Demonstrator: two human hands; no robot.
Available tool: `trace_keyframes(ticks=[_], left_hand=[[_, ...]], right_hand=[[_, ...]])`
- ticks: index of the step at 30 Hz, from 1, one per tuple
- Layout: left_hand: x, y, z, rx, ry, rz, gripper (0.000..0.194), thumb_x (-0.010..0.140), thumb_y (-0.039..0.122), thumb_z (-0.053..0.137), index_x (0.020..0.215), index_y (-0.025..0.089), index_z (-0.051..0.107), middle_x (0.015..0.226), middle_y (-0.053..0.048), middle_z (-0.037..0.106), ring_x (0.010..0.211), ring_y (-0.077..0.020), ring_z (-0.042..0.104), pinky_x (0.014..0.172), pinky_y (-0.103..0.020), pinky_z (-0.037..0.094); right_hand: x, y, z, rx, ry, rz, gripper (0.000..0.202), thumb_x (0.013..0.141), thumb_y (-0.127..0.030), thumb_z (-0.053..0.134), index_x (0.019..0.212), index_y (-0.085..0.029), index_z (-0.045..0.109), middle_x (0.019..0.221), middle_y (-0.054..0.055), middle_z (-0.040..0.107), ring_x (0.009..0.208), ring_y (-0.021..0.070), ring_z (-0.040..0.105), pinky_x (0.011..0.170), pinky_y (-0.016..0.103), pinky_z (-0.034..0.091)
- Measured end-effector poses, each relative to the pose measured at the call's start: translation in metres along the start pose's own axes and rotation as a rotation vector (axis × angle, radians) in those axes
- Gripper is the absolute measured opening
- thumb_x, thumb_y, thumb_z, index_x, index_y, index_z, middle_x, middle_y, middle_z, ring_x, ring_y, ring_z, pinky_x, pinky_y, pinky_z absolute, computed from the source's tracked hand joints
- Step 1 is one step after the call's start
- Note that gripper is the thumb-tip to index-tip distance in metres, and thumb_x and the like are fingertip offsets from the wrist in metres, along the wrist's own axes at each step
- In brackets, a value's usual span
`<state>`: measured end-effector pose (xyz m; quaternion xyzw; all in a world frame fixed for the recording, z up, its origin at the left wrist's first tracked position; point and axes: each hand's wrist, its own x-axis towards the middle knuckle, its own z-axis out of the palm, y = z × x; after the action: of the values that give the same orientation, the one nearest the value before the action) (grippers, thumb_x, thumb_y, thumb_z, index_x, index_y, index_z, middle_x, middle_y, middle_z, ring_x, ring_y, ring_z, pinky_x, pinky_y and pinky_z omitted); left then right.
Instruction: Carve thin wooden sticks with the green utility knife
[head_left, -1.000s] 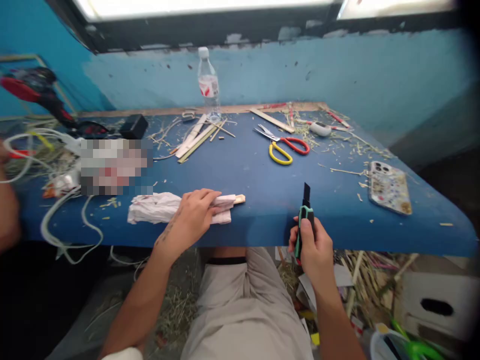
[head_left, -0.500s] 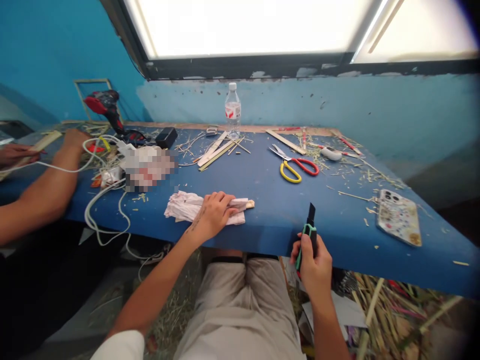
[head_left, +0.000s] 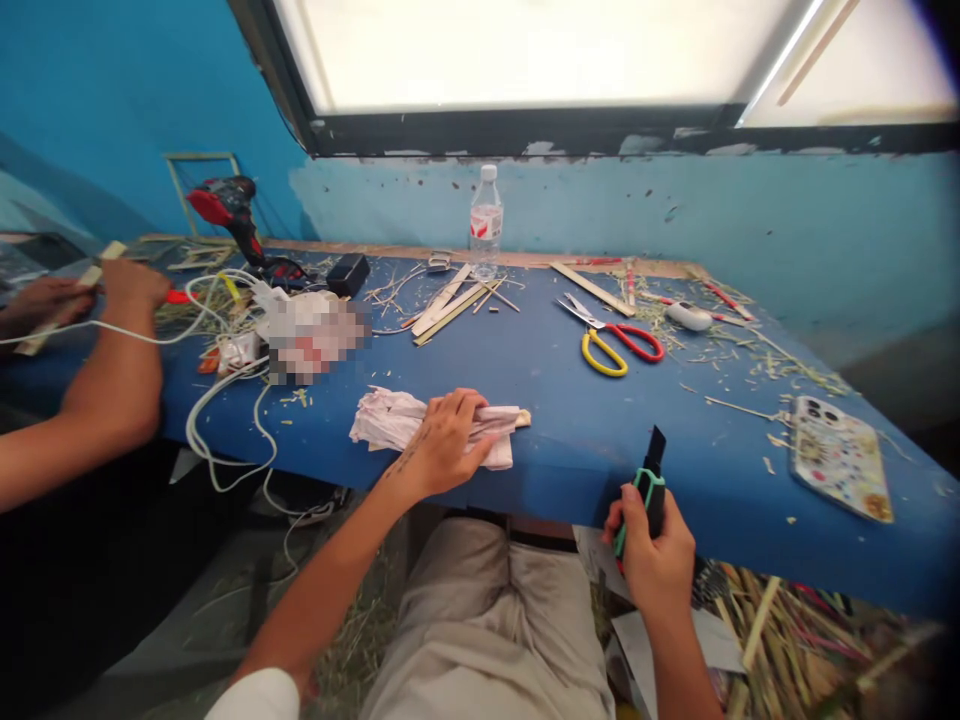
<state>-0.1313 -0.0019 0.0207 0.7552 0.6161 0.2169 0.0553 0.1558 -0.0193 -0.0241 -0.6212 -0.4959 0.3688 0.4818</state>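
My left hand (head_left: 450,438) presses down on a crumpled pale pink cloth (head_left: 386,418) near the table's front edge, its fingers bent over the folds. From the cloth's right end pokes the tip of a pale bamboo strip (head_left: 524,418); the rest of it is covered. In my right hand (head_left: 660,545) is a green and black utility knife (head_left: 649,487), its dark blade out and pointing up and away from me. The knife is over the front edge, to the right of the cloth and apart from it. Scissors (head_left: 604,335) with red and yellow handles lie beyond both hands.
A co-worker's hands (head_left: 124,285) hold a light strip at the far left. Between us are white cables (head_left: 196,415) and a drill (head_left: 232,215). A water bottle (head_left: 486,225) stands at the back; a phone (head_left: 840,458) lies at right. Bamboo shavings litter the table (head_left: 480,350).
The view has swung slightly left, so everything sits further right. My left thumb has spread a little along the cloth. My right hand still holds the knife. The co-worker's strip has tilted and shifted.
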Motion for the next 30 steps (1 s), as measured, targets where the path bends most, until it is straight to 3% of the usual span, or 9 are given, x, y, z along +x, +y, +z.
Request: trace_keyframes(ticks=[5,10,15,18,21,23,25,27,30], left_hand=[[0.013,0.007,-0.005,0.242,-0.108,0.018,0.03,0.099,0.043,0.058,0.114,0.018,0.061,0.115,-0.014,0.067,0.109,-0.0308,0.06,0.091,-0.043,0.045],[0.047,0.022,-0.009,0.363,-0.236,0.048,0.019,0.102,0.028,0.049,0.102,0.016,0.063,0.095,-0.015,0.071,0.091,-0.0301,0.069,0.078,-0.039,0.046],[0.114,0.012,-0.023,0.136,-0.286,-0.1,0.026,0.102,0.035,0.045,0.112,0.018,0.061,0.084,-0.011,0.071,0.075,-0.0281,0.069,0.07,-0.036,0.046],[0.172,-0.011,-0.033,-0.155,-0.134,-0.136,0.025,0.099,0.038,0.048,0.103,0.019,0.063,0.092,-0.011,0.072,0.086,-0.0262,0.068,0.079,-0.036,0.049],[0.223,-0.038,-0.028,-0.564,0.043,-0.322,0.021,0.094,0.035,0.051,0.1,0.019,0.063,0.084,-0.007,0.069,0.078,-0.0215,0.064,0.076,-0.033,0.052],[0.241,-0.054,-0.015,-0.823,0.041,-0.504,0.018,0.092,0.033,0.049,0.092,0.019,0.06,0.071,-0.004,0.062,0.062,-0.018,0.057,0.065,-0.031,0.051],[0.245,-0.066,0.0,-0.922,-0.027,-0.55,0.018,0.091,0.032,0.046,0.083,0.019,0.055,0.065,-0.003,0.057,0.055,-0.0152,0.051,0.059,-0.03,0.049],[0.239,-0.076,0.012,-0.907,-0.055,-0.532,0.02,0.09,0.034,0.049,0.078,0.019,0.056,0.064,-0.003,0.057,0.054,-0.0154,0.051,0.056,-0.03,0.047],[0.225,-0.086,0.012,-0.819,-0.051,-0.456,0.022,0.088,0.035,0.057,0.073,0.019,0.059,0.067,-0.004,0.06,0.06,-0.0167,0.051,0.058,-0.031,0.045]], right_hand=[[0.003,-0.001,-0.001,0.002,-0.004,-0.006,0.047,0.09,-0.067,0.064,0.075,-0.023,0.056,0.054,-0.002,0.057,0.042,0.0135,0.051,0.039,0.024,0.041],[0.007,-0.011,-0.012,0.044,-0.138,0.034,0.045,0.09,-0.066,0.064,0.079,-0.023,0.057,0.056,-0.002,0.058,0.042,0.0131,0.051,0.041,0.025,0.04],[0.022,-0.026,-0.031,0.033,-0.294,0.071,0.04,0.094,-0.063,0.061,0.087,-0.023,0.059,0.063,-0.002,0.06,0.046,0.014,0.053,0.046,0.027,0.04],[0.053,-0.057,-0.03,-0.077,-0.409,-0.101,0.037,0.097,-0.059,0.058,0.086,-0.024,0.058,0.067,-0.001,0.061,0.056,0.0151,0.057,0.057,0.028,0.044],[0.108,-0.109,-0.004,-0.196,-0.314,-0.33,0.037,0.096,-0.06,0.059,0.087,-0.024,0.058,0.063,-0.003,0.056,0.057,0.0154,0.051,0.059,0.029,0.04],[0.148,-0.143,0.029,-0.242,-0.238,-0.452,0.036,0.094,-0.061,0.059,0.092,-0.024,0.06,0.068,-0.001,0.059,0.062,0.0173,0.054,0.061,0.031,0.04],[0.182,-0.166,0.071,-0.258,-0.189,-0.569,0.035,0.092,-0.058,0.062,0.099,-0.024,0.062,0.08,0.003,0.065,0.072,0.0208,0.059,0.068,0.033,0.042],[0.206,-0.172,0.112,-0.276,-0.2,-0.617,0.033,0.093,-0.052,0.061,0.11,-0.023,0.063,0.089,0.007,0.068,0.081,0.0243,0.063,0.073,0.035,0.043],[0.226,-0.153,0.153,-0.33,-0.283,-0.617,0.035,0.092,-0.045,0.059,0.119,-0.023,0.061,0.091,0.008,0.07,0.083,0.0275,0.064,0.074,0.037,0.043]])
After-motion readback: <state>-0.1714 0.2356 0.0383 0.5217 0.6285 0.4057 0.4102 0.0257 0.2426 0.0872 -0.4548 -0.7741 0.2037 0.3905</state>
